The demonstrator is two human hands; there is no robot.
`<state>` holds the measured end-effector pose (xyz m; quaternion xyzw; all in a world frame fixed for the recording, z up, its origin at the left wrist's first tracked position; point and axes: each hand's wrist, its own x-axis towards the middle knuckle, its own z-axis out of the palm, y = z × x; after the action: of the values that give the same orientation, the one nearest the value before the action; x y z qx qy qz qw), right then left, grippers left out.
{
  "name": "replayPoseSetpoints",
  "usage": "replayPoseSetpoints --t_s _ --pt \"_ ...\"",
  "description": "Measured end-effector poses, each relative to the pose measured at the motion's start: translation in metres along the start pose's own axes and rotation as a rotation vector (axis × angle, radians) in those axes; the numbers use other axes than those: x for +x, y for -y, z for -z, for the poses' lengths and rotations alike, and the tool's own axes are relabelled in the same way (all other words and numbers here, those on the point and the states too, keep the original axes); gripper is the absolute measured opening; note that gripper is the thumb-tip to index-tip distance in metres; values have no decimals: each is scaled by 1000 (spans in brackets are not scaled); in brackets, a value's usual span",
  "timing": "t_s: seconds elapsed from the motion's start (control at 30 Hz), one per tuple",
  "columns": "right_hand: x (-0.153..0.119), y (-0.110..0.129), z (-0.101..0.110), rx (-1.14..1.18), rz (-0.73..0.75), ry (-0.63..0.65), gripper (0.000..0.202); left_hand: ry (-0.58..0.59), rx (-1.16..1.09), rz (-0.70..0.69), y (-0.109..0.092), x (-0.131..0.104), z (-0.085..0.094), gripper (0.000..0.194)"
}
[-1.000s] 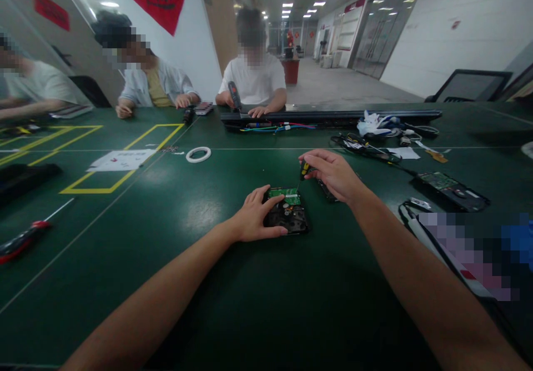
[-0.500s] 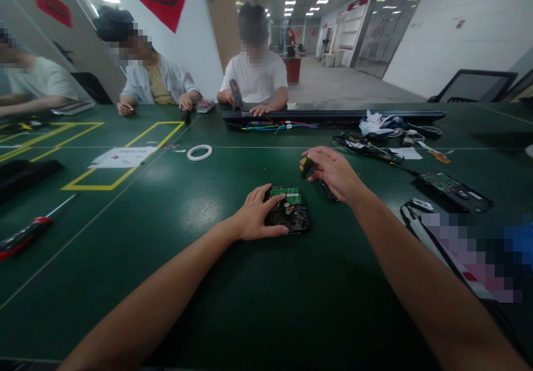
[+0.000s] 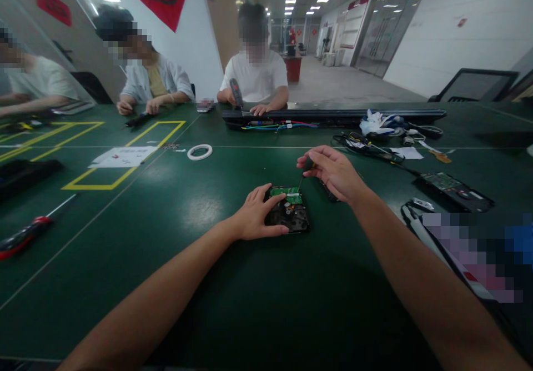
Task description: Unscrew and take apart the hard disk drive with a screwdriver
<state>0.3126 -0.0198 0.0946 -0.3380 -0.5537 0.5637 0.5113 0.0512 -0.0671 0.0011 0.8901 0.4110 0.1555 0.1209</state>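
Note:
An open-backed hard drive [image 3: 296, 220], with a green circuit board [image 3: 295, 197] at its far end, lies flat on the green table. My left hand [image 3: 259, 215] rests over its left side, fingers spread, thumb along the near edge and index finger on the board. A small screwdriver [image 3: 307, 165] with a dark handle is pinched in the fingers of my right hand [image 3: 333, 174]. Its thin shaft points down to the board's far right corner; the exact tip contact is too small to tell. Partly behind my right hand lies another dark drive-like part [image 3: 328, 190].
A red-and-black screwdriver [image 3: 29, 235] lies at left, a white tape roll [image 3: 200, 152] farther back. At right are cables [image 3: 366, 148], a white glove bundle [image 3: 381, 124] and another hard drive [image 3: 456, 190]. A long black panel [image 3: 333, 118] stretches before a seated co-worker.
The screwdriver handle has turned in my right fingers, its yellow patches mostly out of sight. My left hand stays still. A co-worker at left has drawn a dark tool leftward toward their other hand.

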Motion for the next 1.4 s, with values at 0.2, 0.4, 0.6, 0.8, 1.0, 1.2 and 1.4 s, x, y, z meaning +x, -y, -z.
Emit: replayPoseSetpoints --t_s 0.2,0.4,0.6,0.8,1.0,1.2,1.4 --pt "3 -3 0 44 -12 9 18 8 -3 4 -1 0 1 99" --pt "3 -2 6 -104 -3 -40 21 25 3 11 -3 0 3 99" --pt "2 -2 4 -196 50 -58 17 36 -5 12 -3 0 4 99" --pt "1 -1 0 -77 -21 -21 19 31 -12 16 -2 0 4 99" --pt "3 -3 3 -33 -41 -19 15 24 -9 17 -3 0 3 99" --pt "-2 1 1 -147 7 -5 20 19 -3 12 -4 0 3 99" --pt "-2 2 -1 -35 -10 7 14 36 -5 20 -3 0 4 100"
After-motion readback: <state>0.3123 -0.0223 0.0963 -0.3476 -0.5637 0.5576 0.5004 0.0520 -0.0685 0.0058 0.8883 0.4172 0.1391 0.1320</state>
